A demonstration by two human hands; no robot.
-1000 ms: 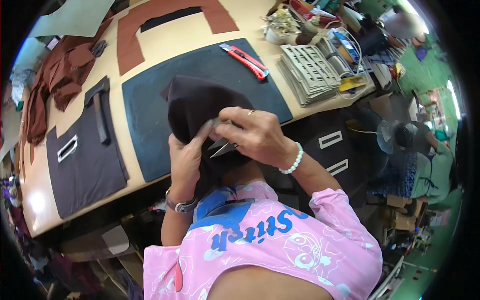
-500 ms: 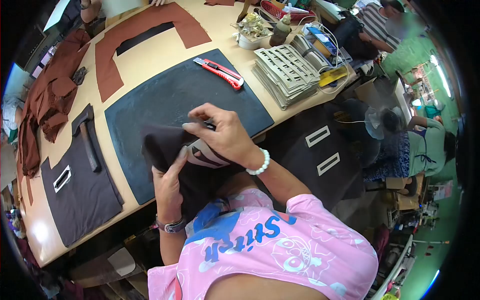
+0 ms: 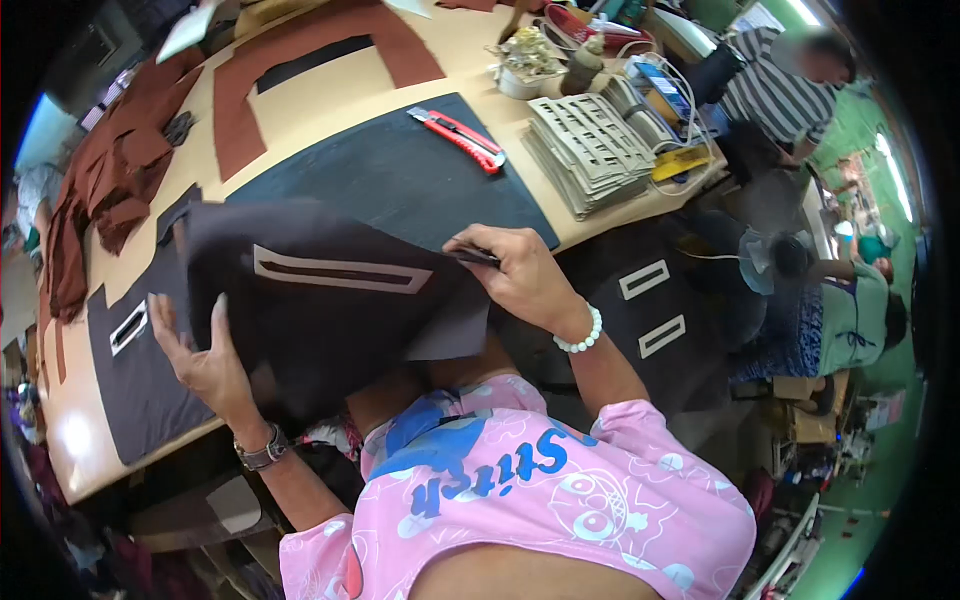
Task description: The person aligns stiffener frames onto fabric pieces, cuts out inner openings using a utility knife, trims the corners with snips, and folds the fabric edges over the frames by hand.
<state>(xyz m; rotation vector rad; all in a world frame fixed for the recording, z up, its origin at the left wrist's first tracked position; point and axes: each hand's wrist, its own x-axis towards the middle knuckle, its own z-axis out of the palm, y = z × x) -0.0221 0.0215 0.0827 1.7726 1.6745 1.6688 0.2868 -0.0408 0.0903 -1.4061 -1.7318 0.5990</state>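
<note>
Dark fabric (image 3: 330, 325) with a long slot framed in pale material (image 3: 345, 272) hangs spread between my hands, over the near edge of the dark cutting mat (image 3: 370, 175). My left hand (image 3: 205, 360) is at the fabric's left side, thumb and fingers spread apart; the fabric's edge there is blurred. My right hand (image 3: 515, 270) is closed at the fabric's upper right corner, around a small dark tool, of which little shows. Beyond the fabric, a red utility knife (image 3: 460, 139) lies on the mat.
Dark cut fabric (image 3: 150, 370) lies on the table's left, beside brown fabric (image 3: 120, 170). Pale slotted templates (image 3: 590, 150) are stacked at the right. Another dark piece with two pale frames (image 3: 650, 300) hangs below the table edge. Two people (image 3: 780, 85) are at the right.
The bunched fabric has been opened out, showing its framed slot. My left hand has moved left and its fingers have spread. My right hand has moved right; the scissor blades seen earlier no longer show.
</note>
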